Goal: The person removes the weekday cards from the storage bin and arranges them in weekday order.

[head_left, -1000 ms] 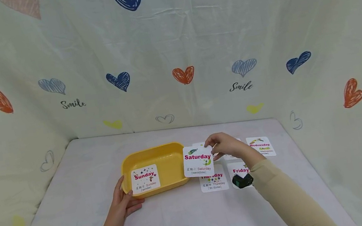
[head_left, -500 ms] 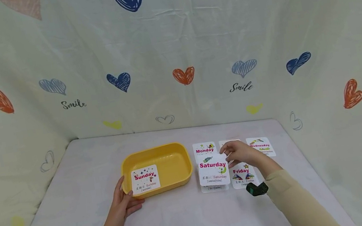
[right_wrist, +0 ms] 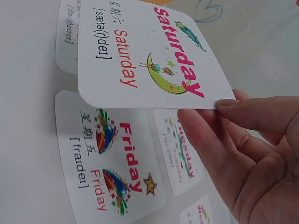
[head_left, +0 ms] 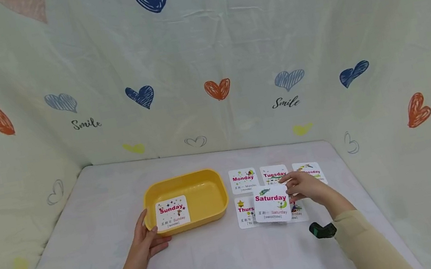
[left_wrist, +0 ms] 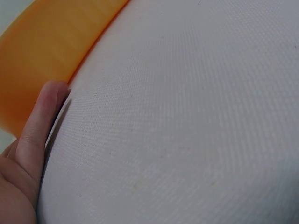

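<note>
A white "Saturday" card [head_left: 271,204] is pinched at its right edge between thumb and fingertip of my right hand [head_left: 307,188]. It is held raised and partly covers the "Thursday" card [head_left: 245,213] and the "Friday" card [head_left: 298,212]. In the right wrist view, the Friday card [right_wrist: 112,168] lies below the lifted one. My left hand [head_left: 145,243] holds the near left corner of a yellow tray [head_left: 222,200]. A "Sunday" card [head_left: 172,213] lies inside that tray, at its left end. The left wrist view has fingers [left_wrist: 39,123] against the tray's outer wall.
Behind the held card lie the "Monday" card [head_left: 244,180], the "Tuesday" card [head_left: 272,173] and the "Wednesday" card [head_left: 312,170], the last partly behind the right hand. A white table [head_left: 222,268] bears everything. A heart-print curtain [head_left: 178,121] hangs around its back and sides.
My right hand has carried the Saturday card rightward and towards me, from the tray's right edge to above the Thursday and Friday cards. The left hand and tray have stayed put.
</note>
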Demonstrator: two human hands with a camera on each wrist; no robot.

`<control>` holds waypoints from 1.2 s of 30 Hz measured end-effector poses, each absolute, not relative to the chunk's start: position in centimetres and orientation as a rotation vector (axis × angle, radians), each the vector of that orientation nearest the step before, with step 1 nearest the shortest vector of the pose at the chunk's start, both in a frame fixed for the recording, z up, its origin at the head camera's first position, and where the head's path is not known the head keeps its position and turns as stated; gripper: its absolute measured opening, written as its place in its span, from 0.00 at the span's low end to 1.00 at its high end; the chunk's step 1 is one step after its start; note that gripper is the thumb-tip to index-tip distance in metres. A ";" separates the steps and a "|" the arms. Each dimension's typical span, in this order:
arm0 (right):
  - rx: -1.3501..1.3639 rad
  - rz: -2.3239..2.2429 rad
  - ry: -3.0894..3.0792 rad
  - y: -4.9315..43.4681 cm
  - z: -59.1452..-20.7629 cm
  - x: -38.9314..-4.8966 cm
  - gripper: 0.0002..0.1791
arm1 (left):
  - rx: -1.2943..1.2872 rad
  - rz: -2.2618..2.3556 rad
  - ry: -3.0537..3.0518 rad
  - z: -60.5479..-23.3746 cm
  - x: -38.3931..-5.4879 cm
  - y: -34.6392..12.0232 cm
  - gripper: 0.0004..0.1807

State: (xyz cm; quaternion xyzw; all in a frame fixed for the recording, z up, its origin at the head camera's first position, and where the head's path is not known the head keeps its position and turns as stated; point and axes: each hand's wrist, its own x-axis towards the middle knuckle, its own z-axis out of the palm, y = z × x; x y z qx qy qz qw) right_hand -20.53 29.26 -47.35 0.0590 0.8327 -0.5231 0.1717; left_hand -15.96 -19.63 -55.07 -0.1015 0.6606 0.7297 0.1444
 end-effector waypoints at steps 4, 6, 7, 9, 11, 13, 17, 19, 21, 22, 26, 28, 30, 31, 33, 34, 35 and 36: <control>0.203 -1.499 2.364 30.4 -47.4 -20.0 0.18 | -0.295 2.093 1.911 -55.0 -16.0 -19.5 0.37; 0.219 -1.501 2.367 31.0 -47.5 -19.8 0.18 | -0.305 2.089 1.915 -54.9 -15.9 -19.5 0.37; 0.225 -1.500 2.370 31.2 -47.5 -19.7 0.18 | -0.308 2.087 1.918 -54.9 -15.9 -19.5 0.37; 0.245 -1.505 2.368 31.6 -47.6 -19.4 0.18 | -0.306 2.083 1.927 -54.8 -15.9 -19.5 0.37; 0.260 -1.502 2.369 32.1 -47.7 -19.2 0.19 | -0.299 2.078 1.938 -54.8 -15.9 -19.4 0.38; 0.264 -1.495 2.370 32.5 -47.8 -19.0 0.19 | -0.293 2.070 1.947 -54.8 -15.9 -19.4 0.38; 0.266 -1.469 2.383 33.4 -48.1 -18.6 0.19 | -0.298 2.074 1.944 -54.9 -15.9 -19.4 0.38; 0.286 -1.463 2.392 33.7 -48.4 -18.4 0.19 | -0.299 2.081 1.938 -54.9 -15.9 -19.4 0.38; 0.299 -1.455 2.407 34.0 -48.5 -18.3 0.18 | -0.302 2.085 1.932 -54.9 -15.9 -19.4 0.37; 0.309 -1.450 2.414 34.1 -48.6 -18.2 0.18 | -0.301 2.087 1.929 -54.9 -16.0 -19.4 0.37; 0.339 -1.446 2.440 34.6 -48.8 -17.9 0.16 | -0.293 2.085 1.928 -54.9 -15.9 -19.4 0.37; 0.346 -1.444 2.441 34.9 -48.8 -17.8 0.15 | -0.287 2.088 1.929 -54.8 -15.9 -19.5 0.37; 0.360 -1.457 2.433 35.1 -48.9 -17.6 0.14 | -0.279 2.085 1.930 -54.8 -15.9 -19.5 0.37; 0.359 -1.459 2.429 35.3 -48.9 -17.6 0.14 | -0.277 2.086 1.927 -54.8 -15.9 -19.5 0.37; 0.351 -1.462 2.422 35.7 -48.8 -17.4 0.14 | -0.276 2.087 1.924 -54.9 -15.9 -19.6 0.37; 0.353 -1.468 2.421 35.8 -48.8 -17.3 0.14 | -0.276 2.086 1.922 -54.9 -15.9 -19.6 0.37; 0.350 -1.470 2.423 36.0 -48.8 -17.2 0.14 | -0.276 2.084 1.920 -54.9 -15.9 -19.6 0.37; 0.343 -1.465 2.426 36.2 -48.7 -17.1 0.15 | -0.275 2.084 1.918 -55.0 -15.9 -19.6 0.37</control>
